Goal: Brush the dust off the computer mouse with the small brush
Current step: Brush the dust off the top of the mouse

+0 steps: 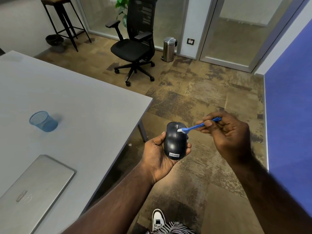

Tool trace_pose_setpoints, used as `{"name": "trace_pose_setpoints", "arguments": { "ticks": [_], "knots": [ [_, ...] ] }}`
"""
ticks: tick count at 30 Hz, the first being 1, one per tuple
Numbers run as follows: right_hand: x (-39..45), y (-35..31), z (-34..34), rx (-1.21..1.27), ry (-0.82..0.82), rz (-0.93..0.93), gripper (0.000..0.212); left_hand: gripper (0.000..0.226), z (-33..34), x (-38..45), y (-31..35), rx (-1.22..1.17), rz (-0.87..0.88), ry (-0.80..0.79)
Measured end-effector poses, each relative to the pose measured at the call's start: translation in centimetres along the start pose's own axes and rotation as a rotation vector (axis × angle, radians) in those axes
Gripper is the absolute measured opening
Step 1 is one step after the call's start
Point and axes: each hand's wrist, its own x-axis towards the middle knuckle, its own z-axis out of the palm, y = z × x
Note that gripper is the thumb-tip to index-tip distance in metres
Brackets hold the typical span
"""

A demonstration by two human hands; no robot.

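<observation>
Glossy black mouse (175,141) cradled in left hand (157,156) fingers | right hand (226,132) fingers pinch blue brush (197,126) — white bristles on wheel

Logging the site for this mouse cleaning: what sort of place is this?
Most likely an office: a black swivel chair on the floor, a closed laptop on a grey desk, and glass partition walls behind.

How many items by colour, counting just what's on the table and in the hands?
Blue: 2, the mesh cup on the table and the small brush in the right hand
Black: 1, the mouse in the left hand
Silver: 1, the closed laptop on the table
Total: 4
</observation>
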Motion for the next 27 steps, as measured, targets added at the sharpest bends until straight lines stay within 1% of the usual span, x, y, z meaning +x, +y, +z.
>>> {"name": "trace_pose_setpoints", "arguments": {
  "ticks": [2,4,6,9,11,13,16,20,25,27],
  "knots": [
    [-0.2,-0.4,-0.1,0.033,-0.100,-0.017,0.008,0.056,-0.1,0.1,-0.1,0.005,0.005,0.008],
    [-0.4,-0.5,0.0,0.033,-0.186,-0.039,0.012,0.055,-0.1,0.1,-0.2,0.002,0.012,0.007],
    [-0.5,-0.3,0.2,-0.004,-0.153,-0.036,0.015,0.055,0.0,0.1,-0.1,-0.006,0.014,0.006],
    [-0.2,0.3,0.2,-0.019,0.010,0.013,0.016,0.056,0.2,0.0,0.1,-0.018,0.008,0.005],
    [0.0,0.6,0.2,-0.028,0.064,0.026,0.017,0.057,0.2,-0.1,0.3,-0.018,0.009,-0.001],
    [-0.1,0.8,0.1,-0.031,0.045,0.016,0.016,0.056,0.2,-0.2,0.4,-0.025,0.001,-0.005],
    [-0.1,0.7,-0.1,-0.016,-0.035,-0.010,0.012,0.057,0.2,-0.2,0.3,-0.006,0.004,-0.005],
    [0.7,1.0,-0.4,-0.015,0.048,0.055,0.016,0.057,-0.1,-0.1,0.1,0.028,-0.012,-0.013],
    [1.0,0.9,-0.4,0.015,-0.027,0.054,0.013,0.057,0.2,-0.2,-0.1,0.050,-0.009,-0.001],
    [1.3,1.0,-0.5,0.007,-0.002,0.074,0.013,0.057,0.2,-0.3,-0.1,0.050,-0.007,0.007]
  ]
}}
